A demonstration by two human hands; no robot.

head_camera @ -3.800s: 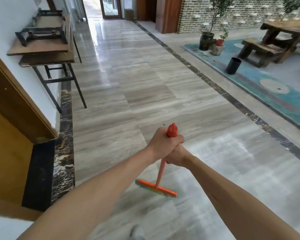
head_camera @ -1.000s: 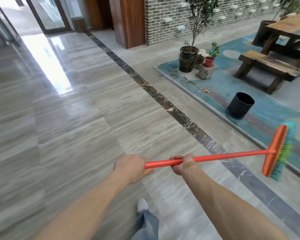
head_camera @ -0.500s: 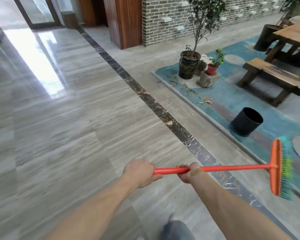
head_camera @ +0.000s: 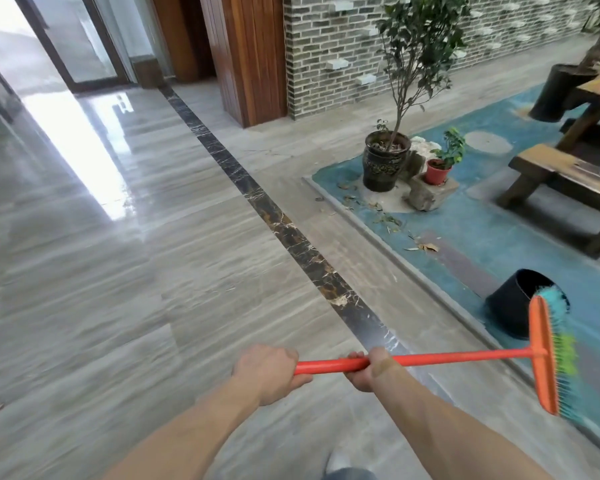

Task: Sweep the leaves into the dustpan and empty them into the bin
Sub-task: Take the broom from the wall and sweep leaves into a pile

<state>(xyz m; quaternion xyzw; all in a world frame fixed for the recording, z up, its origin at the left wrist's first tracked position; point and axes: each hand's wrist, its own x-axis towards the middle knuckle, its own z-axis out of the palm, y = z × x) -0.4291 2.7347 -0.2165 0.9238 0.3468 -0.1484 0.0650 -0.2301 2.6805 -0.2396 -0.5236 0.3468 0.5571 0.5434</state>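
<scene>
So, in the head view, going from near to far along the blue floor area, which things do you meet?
Broom head → black bin → scattered leaves → stone block with the small red pot → large dark plant pot.

An indoor lobby or courtyard hall: polished stone floor (head_camera: 153, 271) with a dark marble strip (head_camera: 291, 237), grey brick wall (head_camera: 326, 36), wood-clad pillar (head_camera: 253, 53), glass doors (head_camera: 80, 39), potted tree (head_camera: 387, 161), rustic bench (head_camera: 565, 178) on a blue painted patch (head_camera: 482, 230).
</scene>
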